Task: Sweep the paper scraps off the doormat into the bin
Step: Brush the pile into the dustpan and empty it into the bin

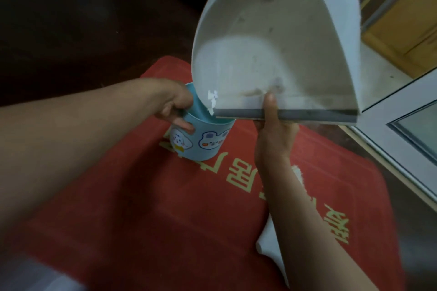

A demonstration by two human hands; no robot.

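A white dustpan (279, 38) is raised and tilted, its grey lip down over a small blue bin (201, 142) with cartoon stickers. My right hand (274, 130) grips the dustpan's front lip, thumb on the inside. My left hand (177, 106) holds the bin's rim on its left side. A few white paper scraps (212, 100) cling at the dustpan's lower left corner, just above the bin's opening. The bin stands on a red doormat (146, 196) with yellow characters. One white scrap (298, 172) lies on the mat beside my right forearm.
A white brush handle (272, 243) lies on the mat, partly hidden under my right forearm. Dark wooden floor (71, 19) stretches left and behind. A white door frame with glass (406, 130) runs along the right, with a wooden cabinet (406, 30) beyond it.
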